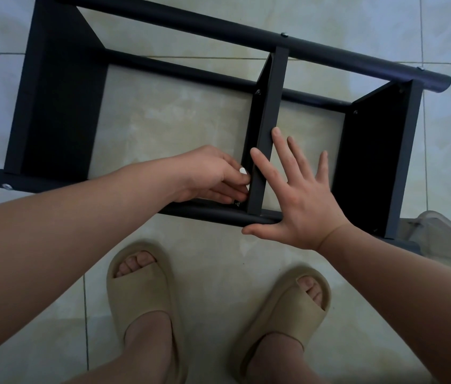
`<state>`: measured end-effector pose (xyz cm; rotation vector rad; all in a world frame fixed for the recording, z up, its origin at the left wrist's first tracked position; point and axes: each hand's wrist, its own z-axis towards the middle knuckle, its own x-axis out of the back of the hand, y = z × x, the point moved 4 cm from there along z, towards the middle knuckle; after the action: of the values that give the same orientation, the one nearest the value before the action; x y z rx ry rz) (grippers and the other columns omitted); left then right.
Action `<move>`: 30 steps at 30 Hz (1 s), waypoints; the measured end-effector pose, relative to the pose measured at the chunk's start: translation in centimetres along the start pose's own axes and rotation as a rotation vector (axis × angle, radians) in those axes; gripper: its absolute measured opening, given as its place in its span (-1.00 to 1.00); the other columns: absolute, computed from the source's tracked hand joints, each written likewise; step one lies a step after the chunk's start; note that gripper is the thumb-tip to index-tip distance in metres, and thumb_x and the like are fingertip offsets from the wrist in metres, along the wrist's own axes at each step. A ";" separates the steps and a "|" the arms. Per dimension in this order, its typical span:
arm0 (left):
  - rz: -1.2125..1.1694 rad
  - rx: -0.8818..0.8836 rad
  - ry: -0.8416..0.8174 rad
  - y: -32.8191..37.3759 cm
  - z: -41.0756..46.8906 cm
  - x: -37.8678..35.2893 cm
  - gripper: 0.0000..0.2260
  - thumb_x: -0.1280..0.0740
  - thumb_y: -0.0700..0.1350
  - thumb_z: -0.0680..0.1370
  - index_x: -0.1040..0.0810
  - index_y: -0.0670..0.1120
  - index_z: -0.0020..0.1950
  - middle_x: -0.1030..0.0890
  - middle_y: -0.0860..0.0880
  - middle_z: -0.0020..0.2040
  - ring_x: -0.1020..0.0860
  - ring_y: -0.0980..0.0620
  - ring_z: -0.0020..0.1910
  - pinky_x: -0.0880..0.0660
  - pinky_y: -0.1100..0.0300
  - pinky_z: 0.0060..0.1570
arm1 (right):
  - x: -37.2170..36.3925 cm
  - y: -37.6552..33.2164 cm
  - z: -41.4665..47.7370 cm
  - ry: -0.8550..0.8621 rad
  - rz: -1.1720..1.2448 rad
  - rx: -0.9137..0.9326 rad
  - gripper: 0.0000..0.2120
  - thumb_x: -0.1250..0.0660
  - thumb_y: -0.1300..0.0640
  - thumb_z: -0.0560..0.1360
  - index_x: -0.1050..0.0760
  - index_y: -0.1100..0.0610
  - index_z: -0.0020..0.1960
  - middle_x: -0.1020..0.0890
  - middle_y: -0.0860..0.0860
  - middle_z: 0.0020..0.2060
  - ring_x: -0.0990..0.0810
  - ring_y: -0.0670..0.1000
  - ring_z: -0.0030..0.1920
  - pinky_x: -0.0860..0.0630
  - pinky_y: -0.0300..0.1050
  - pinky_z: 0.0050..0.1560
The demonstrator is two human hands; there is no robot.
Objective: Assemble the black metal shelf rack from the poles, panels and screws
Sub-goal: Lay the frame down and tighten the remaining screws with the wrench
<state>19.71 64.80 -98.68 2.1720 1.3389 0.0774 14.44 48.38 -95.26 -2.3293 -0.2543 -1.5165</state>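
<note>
Head view: shelf rack (pixel 60 106) is lying on its side on the tiled floor (pixel 191 120); left hand (pixel 213 173) is curling its fingers round a small white tool (pixel 243 171) beside the middle panel (pixel 267 120), just above a screw (pixel 237 203) by the near pole (pixel 205 213); right hand (pixel 302 200) is pressing flat, fingers spread, holding nothing, against panel and pole; likely tightening, so brace the panel square and drive straight.

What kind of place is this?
Probably indoors at home: glossy pale floor tiles, the person standing in beige slide sandals, and a flat-pack black shelf rack lying on its side on the floor.
</note>
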 end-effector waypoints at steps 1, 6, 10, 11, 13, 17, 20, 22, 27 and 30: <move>-0.004 0.001 0.002 0.0 0.0 0.0 -0.97 -0.40 -0.17 0.57 -0.59 -0.11 -0.04 -0.73 -0.14 -0.04 -0.72 -0.04 -0.05 -0.59 0.21 -0.22 | 0.0 0.0 0.0 -0.004 -0.004 -0.001 0.09 -0.07 -0.64 0.34 0.12 -0.06 0.66 0.20 0.10 0.65 0.11 0.27 0.63 0.04 0.63 0.39; -0.021 0.027 -0.028 0.1 -0.3 -0.2 -0.92 -0.37 -0.16 0.60 -0.60 -0.16 0.02 -0.72 -0.14 -0.04 -0.72 -0.03 -0.06 -0.61 0.22 -0.24 | 0.0 0.0 0.0 -0.012 -0.011 -0.005 0.10 -0.07 -0.64 0.34 0.13 -0.06 0.67 0.20 0.09 0.65 0.11 0.27 0.63 0.04 0.63 0.40; 0.010 0.028 -0.039 0.3 -0.3 -0.3 -0.93 -0.34 -0.17 0.61 -0.57 -0.16 -0.01 -0.72 -0.13 -0.06 -0.72 -0.03 -0.05 -0.61 0.24 -0.22 | 0.0 0.0 0.0 -0.009 -0.010 -0.001 0.10 -0.07 -0.64 0.34 0.13 -0.06 0.66 0.20 0.10 0.65 0.10 0.26 0.63 0.04 0.63 0.40; 0.021 0.025 -0.038 0.3 -0.3 -0.3 -0.94 -0.34 -0.17 0.62 -0.56 -0.15 -0.03 -0.72 -0.14 -0.05 -0.72 -0.03 -0.05 -0.60 0.24 -0.23 | 0.0 0.0 0.0 -0.008 -0.011 0.000 0.09 -0.06 -0.64 0.34 0.13 -0.06 0.66 0.20 0.10 0.65 0.10 0.26 0.63 0.04 0.63 0.40; 0.037 0.018 -0.035 0.3 -0.2 -0.3 -0.92 -0.33 -0.18 0.62 -0.55 -0.13 -0.07 -0.73 -0.14 -0.06 -0.71 -0.02 -0.07 -0.57 0.26 -0.25 | 0.0 0.0 0.0 -0.005 -0.009 0.001 0.09 -0.06 -0.64 0.35 0.12 -0.06 0.66 0.19 0.10 0.65 0.09 0.26 0.63 0.04 0.63 0.40; 0.046 0.009 -0.033 0.2 -0.3 -0.2 -0.89 -0.32 -0.18 0.62 -0.55 -0.11 -0.11 -0.72 -0.12 -0.09 -0.71 -0.01 -0.08 -0.55 0.26 -0.23 | 0.0 0.0 0.0 -0.003 -0.010 0.002 0.09 -0.07 -0.64 0.34 0.12 -0.06 0.66 0.19 0.10 0.65 0.08 0.26 0.63 0.03 0.63 0.40; 0.085 0.006 -0.037 0.2 -0.5 -0.2 -0.87 -0.30 -0.19 0.63 -0.55 -0.11 -0.11 -0.72 -0.07 -0.17 -0.70 0.03 -0.13 -0.52 0.27 -0.21 | 0.0 0.0 0.0 -0.004 -0.012 0.001 0.09 -0.06 -0.64 0.34 0.12 -0.06 0.67 0.19 0.10 0.65 0.07 0.25 0.63 0.02 0.63 0.41; 0.133 -0.005 -0.036 0.4 -0.6 -0.2 -0.85 -0.29 -0.19 0.64 -0.55 -0.10 -0.13 -0.71 -0.03 -0.20 -0.68 0.07 -0.17 -0.49 0.28 -0.22 | 0.0 0.1 0.0 -0.005 -0.011 0.001 0.09 -0.06 -0.64 0.34 0.13 -0.06 0.67 0.20 0.10 0.65 0.07 0.25 0.63 0.02 0.62 0.41; 0.222 -0.031 -0.035 0.6 -0.9 -0.1 -0.84 -0.27 -0.19 0.65 -0.55 -0.08 -0.12 -0.70 0.01 -0.21 -0.67 0.11 -0.18 -0.47 0.25 -0.19 | 0.0 0.0 0.0 -0.007 -0.003 0.002 0.09 -0.07 -0.64 0.34 0.13 -0.06 0.66 0.20 0.10 0.65 0.06 0.26 0.63 0.01 0.62 0.41; 0.275 -0.044 -0.037 0.7 -1.0 0.0 -0.84 -0.26 -0.19 0.66 -0.55 -0.08 -0.10 -0.70 0.01 -0.19 -0.66 0.12 -0.18 -0.48 0.24 -0.17 | 0.0 0.0 0.0 -0.010 -0.004 0.001 0.10 -0.07 -0.64 0.34 0.15 -0.07 0.66 0.20 0.10 0.65 0.07 0.25 0.63 0.01 0.62 0.41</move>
<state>19.95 65.03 -97.44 2.2950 1.0017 0.1700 14.41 48.36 -95.28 -2.3379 -0.2628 -1.5067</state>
